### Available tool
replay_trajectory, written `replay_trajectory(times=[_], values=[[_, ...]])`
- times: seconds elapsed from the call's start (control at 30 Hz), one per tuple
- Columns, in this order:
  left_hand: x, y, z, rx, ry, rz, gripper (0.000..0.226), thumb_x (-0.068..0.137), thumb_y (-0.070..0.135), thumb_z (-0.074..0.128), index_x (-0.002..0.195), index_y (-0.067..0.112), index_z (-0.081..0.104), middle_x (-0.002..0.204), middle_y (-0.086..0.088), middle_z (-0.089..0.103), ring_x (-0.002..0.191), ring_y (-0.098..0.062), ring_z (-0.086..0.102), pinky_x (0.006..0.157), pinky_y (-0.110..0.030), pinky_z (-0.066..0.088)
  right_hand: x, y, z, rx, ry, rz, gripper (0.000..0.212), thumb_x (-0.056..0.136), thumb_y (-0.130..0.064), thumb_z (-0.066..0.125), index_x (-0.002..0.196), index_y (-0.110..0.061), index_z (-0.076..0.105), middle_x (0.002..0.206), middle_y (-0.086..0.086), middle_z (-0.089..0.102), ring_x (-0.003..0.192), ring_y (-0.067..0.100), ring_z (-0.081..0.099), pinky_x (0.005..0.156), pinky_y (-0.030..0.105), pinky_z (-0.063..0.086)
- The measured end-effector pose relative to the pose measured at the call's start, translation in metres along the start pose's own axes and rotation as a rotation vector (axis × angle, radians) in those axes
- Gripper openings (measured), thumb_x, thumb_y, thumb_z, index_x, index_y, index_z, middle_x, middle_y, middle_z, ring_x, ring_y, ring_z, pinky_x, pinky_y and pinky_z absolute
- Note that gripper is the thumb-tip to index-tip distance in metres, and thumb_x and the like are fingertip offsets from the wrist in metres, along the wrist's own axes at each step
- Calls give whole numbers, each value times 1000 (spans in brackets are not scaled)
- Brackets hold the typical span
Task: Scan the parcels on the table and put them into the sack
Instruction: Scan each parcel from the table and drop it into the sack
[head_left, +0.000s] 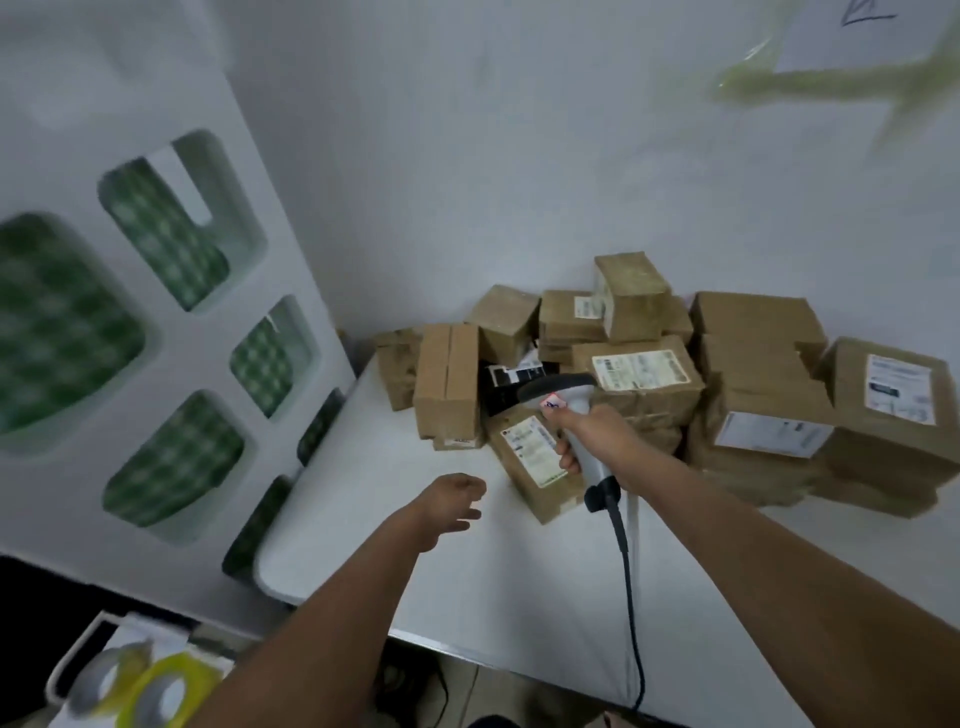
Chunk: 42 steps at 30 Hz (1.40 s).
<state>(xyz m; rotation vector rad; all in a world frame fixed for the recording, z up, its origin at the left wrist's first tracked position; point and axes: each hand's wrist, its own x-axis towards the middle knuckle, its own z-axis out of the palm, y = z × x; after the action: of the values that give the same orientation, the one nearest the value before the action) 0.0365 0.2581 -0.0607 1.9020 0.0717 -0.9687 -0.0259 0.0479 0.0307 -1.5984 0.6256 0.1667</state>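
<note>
A heap of brown cardboard parcels (644, 384) lies against the wall at the far side of the white table (467, 571). My right hand (592, 436) grips a grey handheld scanner (566, 400), its head over a flat parcel with a white label (535, 462) at the front of the heap. The scanner's dark cable (631, 597) runs back over the table's front edge. My left hand (452, 504) hovers above the table just left of that flat parcel, fingers loosely apart, holding nothing. No sack is in view.
A white panel with green checked cut-outs (130, 338) stands along the left of the table. At the bottom left, a tray (78, 654) holds rolls of tape (156, 691). The wall behind bears a sheet of paper (862, 36) and yellowish tape.
</note>
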Motion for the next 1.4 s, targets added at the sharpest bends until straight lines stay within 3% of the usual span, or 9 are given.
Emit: replay_trajectory(times=[0.1,0.17,0.23,0.33,0.5,0.73,0.87,1.1,1.4], values=[[8,-2,-24,2,121,61,17,99,21,54,113,18,62,121,-4,62,101,-19,64,88,-31,50,21,-16,25,-42,-5,-14,34,94,-36,63,92,-2,63,66,12,63,48,18,58,46,23,49],[20,2,-38,118,352,172,24,98,20,55,120,17,63,125,-5,62,106,-21,61,89,-30,47,36,-25,38,-56,-2,-32,38,94,-38,64,95,0,65,64,12,63,48,20,58,47,25,50],[30,15,-49,211,557,254,32,98,23,56,128,15,59,131,-7,55,113,-24,57,94,-30,46,50,-33,46,-46,-1,-51,41,93,-38,65,101,2,66,60,11,62,49,22,58,49,27,49],[51,41,-59,352,660,314,42,94,31,62,133,18,54,145,-9,38,130,-30,43,106,-39,40,64,-43,51,-37,25,-47,42,93,-36,66,102,4,65,61,12,63,52,23,59,50,29,49],[81,90,-51,598,650,226,80,85,58,63,149,28,27,162,-7,5,146,-37,15,116,-57,19,78,-54,42,-57,75,-23,35,94,-35,64,91,0,63,61,10,64,49,21,60,48,27,49],[117,115,-29,738,492,62,107,80,51,73,155,27,0,156,-21,-30,146,-49,-3,114,-64,18,87,-46,17,-36,138,31,37,93,-35,65,88,1,65,56,9,64,43,18,60,44,23,48],[111,109,-37,707,527,61,103,81,49,72,153,34,-1,160,-17,-23,145,-47,9,112,-62,22,87,-41,11,-13,146,40,37,92,-34,66,94,3,65,56,10,64,43,18,60,43,23,47],[85,89,-73,305,651,261,82,74,49,70,145,34,32,160,3,7,137,-40,30,108,-57,28,75,-28,15,22,125,30,34,92,-33,67,91,1,64,62,12,64,45,19,59,44,24,49],[32,67,-67,497,292,340,89,56,67,56,137,37,38,144,9,19,128,-31,39,106,-55,39,29,13,2,47,149,64,35,93,-32,65,93,3,62,64,12,62,44,17,57,40,21,47]])
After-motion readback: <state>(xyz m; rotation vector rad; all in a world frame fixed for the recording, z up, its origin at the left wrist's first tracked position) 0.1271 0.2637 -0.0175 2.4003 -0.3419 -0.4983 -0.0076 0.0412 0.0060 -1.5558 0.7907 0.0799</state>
